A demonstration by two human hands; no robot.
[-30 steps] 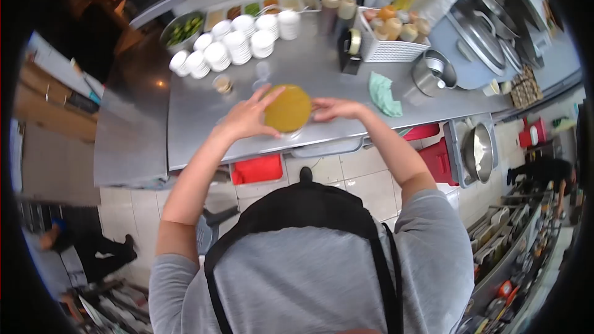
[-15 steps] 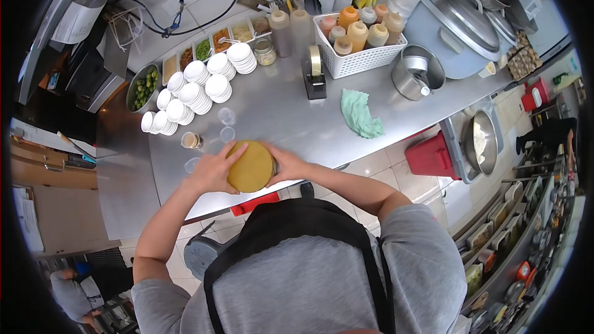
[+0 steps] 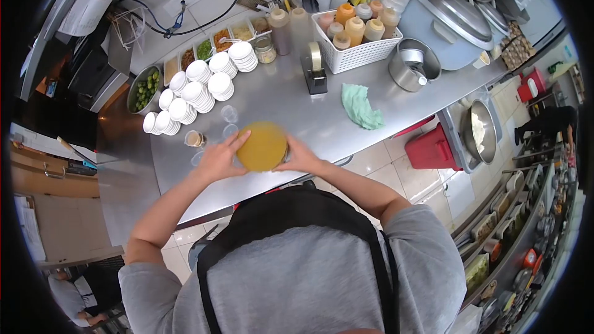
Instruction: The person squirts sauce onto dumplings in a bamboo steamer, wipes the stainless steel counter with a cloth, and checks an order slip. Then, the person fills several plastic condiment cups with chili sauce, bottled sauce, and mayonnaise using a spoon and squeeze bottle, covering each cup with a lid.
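Between my two hands is a jar with a wide, round mustard-yellow lid (image 3: 262,146), seen from above over the front of the steel counter; its body is mostly hidden. My left hand (image 3: 221,159) grips its left side, fingers reaching over the edge of the lid. Against its right side, my right hand (image 3: 301,154) is wrapped. Just beyond the left hand lie a clear plastic cup (image 3: 229,114) and a second clear cup (image 3: 230,131), partly behind the lid. A small cup with brownish contents (image 3: 194,139) stands to the left.
Stacks of white lids (image 3: 197,96) stand at the back left, near a bowl of limes (image 3: 146,89). Behind the jar is a tape dispenser (image 3: 315,71). A green cloth (image 3: 361,107), a white basket of squeeze bottles (image 3: 359,55) and a steel pot (image 3: 396,74) are to the right.
Both hands have moved the jar to the right and away from my body, uncovering more of the counter's front edge. My grip looks the same.
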